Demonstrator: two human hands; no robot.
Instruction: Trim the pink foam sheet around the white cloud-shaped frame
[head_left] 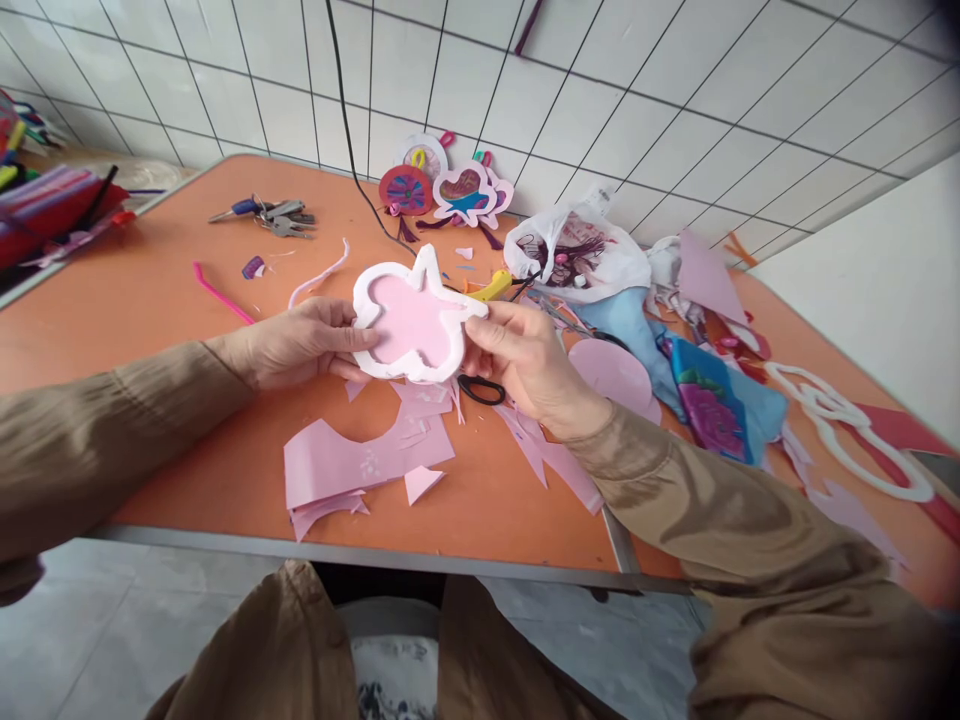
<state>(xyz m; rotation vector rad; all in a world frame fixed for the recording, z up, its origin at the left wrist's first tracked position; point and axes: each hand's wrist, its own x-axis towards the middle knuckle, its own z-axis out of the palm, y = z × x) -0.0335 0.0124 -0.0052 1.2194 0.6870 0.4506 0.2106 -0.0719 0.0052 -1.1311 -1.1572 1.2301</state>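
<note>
Between my two hands, above the orange table, is a white foam frame with a wavy outline and a pink sheet filling its middle. My left hand pinches its left edge, thumb on top. On the opposite side, my right hand grips the right edge with thumb and fingers. Black-handled scissors lie just below, their blades hidden. Cut pink paper scraps are spread in front of the frame, and a pink round piece rests beside my right hand.
Keys lie at the back left near a pink pipe cleaner. Finished-looking ornaments lean on the tiled wall. A white plastic bag holds dark tassels. At right are a blue pouch and white foam outlines.
</note>
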